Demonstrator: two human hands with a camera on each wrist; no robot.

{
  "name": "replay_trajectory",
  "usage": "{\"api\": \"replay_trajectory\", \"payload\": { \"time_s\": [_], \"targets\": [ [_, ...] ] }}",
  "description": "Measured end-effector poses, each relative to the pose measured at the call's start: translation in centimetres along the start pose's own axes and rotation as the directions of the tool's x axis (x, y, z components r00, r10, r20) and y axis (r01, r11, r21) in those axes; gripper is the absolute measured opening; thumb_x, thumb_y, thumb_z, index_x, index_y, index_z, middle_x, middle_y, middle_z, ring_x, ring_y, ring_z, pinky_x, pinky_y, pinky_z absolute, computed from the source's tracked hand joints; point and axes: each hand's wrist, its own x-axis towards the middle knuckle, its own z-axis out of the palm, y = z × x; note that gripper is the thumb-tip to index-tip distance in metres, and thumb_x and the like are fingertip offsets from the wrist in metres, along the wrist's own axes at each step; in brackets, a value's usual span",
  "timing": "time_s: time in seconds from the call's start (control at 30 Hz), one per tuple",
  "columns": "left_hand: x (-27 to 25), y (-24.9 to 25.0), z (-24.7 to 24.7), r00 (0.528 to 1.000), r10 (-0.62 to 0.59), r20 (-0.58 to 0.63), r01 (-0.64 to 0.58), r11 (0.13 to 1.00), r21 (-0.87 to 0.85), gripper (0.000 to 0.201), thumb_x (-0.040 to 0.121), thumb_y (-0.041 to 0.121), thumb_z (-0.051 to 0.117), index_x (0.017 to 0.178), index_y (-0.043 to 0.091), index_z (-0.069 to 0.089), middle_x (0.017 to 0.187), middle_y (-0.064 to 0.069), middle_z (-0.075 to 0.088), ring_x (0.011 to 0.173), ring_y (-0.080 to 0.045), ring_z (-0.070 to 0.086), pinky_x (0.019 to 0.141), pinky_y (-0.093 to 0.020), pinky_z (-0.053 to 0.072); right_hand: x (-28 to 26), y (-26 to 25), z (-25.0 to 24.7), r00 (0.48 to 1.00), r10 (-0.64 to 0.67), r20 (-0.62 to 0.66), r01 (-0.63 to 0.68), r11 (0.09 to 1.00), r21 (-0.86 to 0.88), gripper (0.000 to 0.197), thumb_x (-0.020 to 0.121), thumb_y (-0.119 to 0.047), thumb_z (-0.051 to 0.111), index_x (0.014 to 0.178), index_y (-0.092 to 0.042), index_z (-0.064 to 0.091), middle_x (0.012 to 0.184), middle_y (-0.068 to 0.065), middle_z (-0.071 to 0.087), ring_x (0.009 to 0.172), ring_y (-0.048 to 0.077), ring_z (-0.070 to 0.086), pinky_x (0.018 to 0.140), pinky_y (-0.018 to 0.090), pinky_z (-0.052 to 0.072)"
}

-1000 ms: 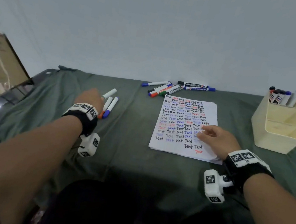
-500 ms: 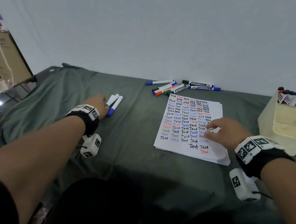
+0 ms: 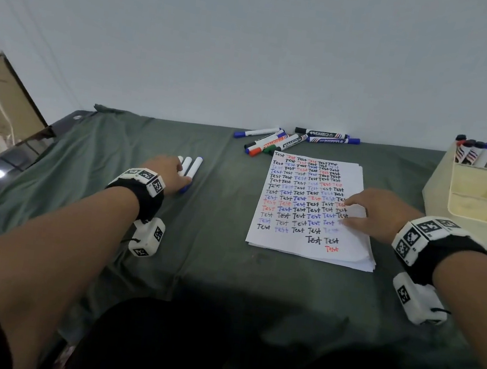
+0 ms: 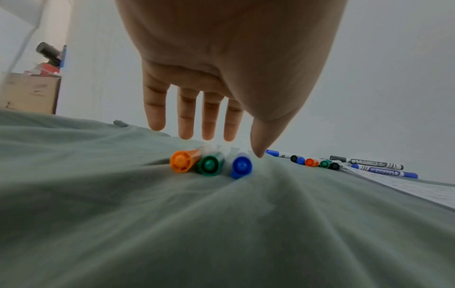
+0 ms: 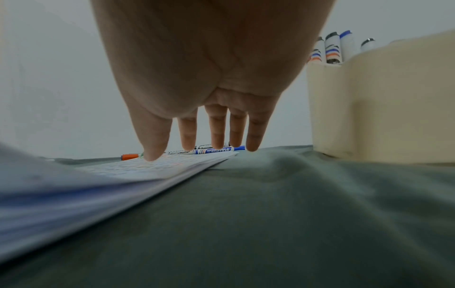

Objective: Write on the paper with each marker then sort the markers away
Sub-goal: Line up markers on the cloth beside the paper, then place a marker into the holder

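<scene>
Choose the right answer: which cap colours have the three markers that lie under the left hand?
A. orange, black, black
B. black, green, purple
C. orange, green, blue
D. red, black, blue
C: the left wrist view shows an orange cap, a green cap and a blue cap side by side below the left hand.
</scene>
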Motion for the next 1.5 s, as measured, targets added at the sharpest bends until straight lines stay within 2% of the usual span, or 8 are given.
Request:
{"api": "replay_trajectory", "payload": {
  "time_s": [0.17, 0.37, 0.5, 0.7, 0.93, 1.23, 1.37, 1.5],
  "targets": [
    [1.4, 2.1, -0.8, 0.998, 0.041, -0.055, -0.038, 0.998, 0.052, 0.037, 0.083, 0.052, 0.059, 0.101, 0.021, 0.067, 0.109, -0.007, 0.069, 0.095, -0.028, 0.064, 0.075, -0.032, 0.045, 0.5, 1.2, -0.4, 0.998, 0.055, -0.002, -0.055, 0.995, 0.079, 0.059, 0.092, -0.055, 0.063, 0.142, -0.025, 0.054, 0.145, 0.004, 0.052, 0.131, 0.024, 0.048, 0.111, 0.04, 0.039],
    [4.8, 8.7, -1.7, 0.965, 0.256, -0.054, -0.248, 0.962, 0.117, 0.052, 0.09, 0.057, 0.057, 0.13, 0.024, 0.059, 0.135, -0.01, 0.054, 0.127, -0.031, 0.05, 0.109, -0.042, 0.04, 1.4, 1.7, 0.9, 0.998, 0.066, 0.021, -0.069, 0.984, 0.166, 0.067, 0.093, -0.061, 0.058, 0.148, -0.025, 0.046, 0.153, 0.003, 0.045, 0.138, 0.024, 0.044, 0.115, 0.041, 0.036],
    [7.3, 13.5, -2.4, 0.929, 0.37, -0.025, -0.364, 0.922, 0.133, 0.039, 0.091, 0.047, 0.057, 0.119, 0.02, 0.065, 0.113, -0.005, 0.062, 0.104, -0.025, 0.06, 0.087, -0.036, 0.049, 1.9, 2.0, 2.0, 0.993, 0.069, 0.093, -0.081, 0.988, 0.132, 0.072, 0.093, -0.067, 0.052, 0.153, -0.03, 0.038, 0.162, 0.003, 0.031, 0.148, 0.027, 0.03, 0.12, 0.043, 0.029],
    [10.4, 17.5, -1.6, 0.941, 0.335, 0.041, -0.338, 0.928, 0.155, 0.029, 0.095, 0.041, 0.057, 0.111, 0.019, 0.067, 0.087, 0.003, 0.062, 0.076, -0.015, 0.059, 0.06, -0.029, 0.041, 2.2, 2.4, 2.6, 0.994, 0.076, 0.081, -0.088, 0.986, 0.145, 0.07, 0.092, -0.069, 0.05, 0.152, -0.035, 0.036, 0.161, -0.003, 0.03, 0.146, 0.026, 0.03, 0.117, 0.044, 0.03],
    [11.3, 19.6, -0.7, 0.965, 0.263, 0.024, -0.26, 0.932, 0.251, 0.018, 0.098, 0.02, 0.055, 0.107, 0.009, 0.067, 0.076, -0.001, 0.057, 0.072, -0.02, 0.059, 0.061, -0.03, 0.046, 2.3, 2.0, 2.7, 0.995, 0.09, 0.054, -0.096, 0.987, 0.132, 0.067, 0.091, -0.071, 0.048, 0.147, -0.034, 0.04, 0.152, -0.005, 0.039, 0.14, 0.024, 0.035, 0.112, 0.045, 0.038],
    [8.2, 17.3, -2.4, 0.963, 0.247, -0.108, -0.234, 0.965, 0.118, 0.021, 0.092, 0.024, 0.062, 0.102, 0.007, 0.068, 0.081, -0.007, 0.055, 0.066, -0.023, 0.054, 0.058, -0.031, 0.043, 1.9, 2.1, 1.9, 0.997, 0.077, 0.021, -0.079, 0.983, 0.165, 0.071, 0.094, -0.065, 0.05, 0.152, -0.029, 0.034, 0.159, -0.002, 0.033, 0.146, 0.026, 0.03, 0.117, 0.047, 0.033],
    [4.9, 17.2, -4.0, 0.896, 0.383, -0.226, -0.383, 0.923, 0.046, 0.02, 0.091, 0.019, 0.059, 0.102, 0.006, 0.069, 0.094, -0.015, 0.061, 0.083, -0.03, 0.058, 0.075, -0.04, 0.051, 1.3, 1.8, 1.4, 0.991, 0.05, -0.12, -0.024, 0.978, 0.209, 0.077, 0.095, -0.054, 0.059, 0.156, -0.027, 0.021, 0.163, 0.0, 0.023, 0.148, 0.028, 0.025, 0.118, 0.046, 0.03],
    [0.2, 19.4, -4.9, 0.76, 0.599, -0.255, -0.612, 0.79, 0.03, 0.017, 0.091, 0.017, 0.056, 0.098, 0.011, 0.07, 0.084, -0.004, 0.064, 0.073, -0.018, 0.057, 0.065, -0.029, 0.048, 0.7, 1.5, 0.9, 0.95, 0.015, -0.312, 0.032, 0.989, 0.147, 0.093, 0.092, -0.044, 0.068, 0.159, -0.028, 0.006, 0.168, 0.005, 0.003, 0.153, 0.031, 0.013, 0.121, 0.045, 0.02]
  ]
}}
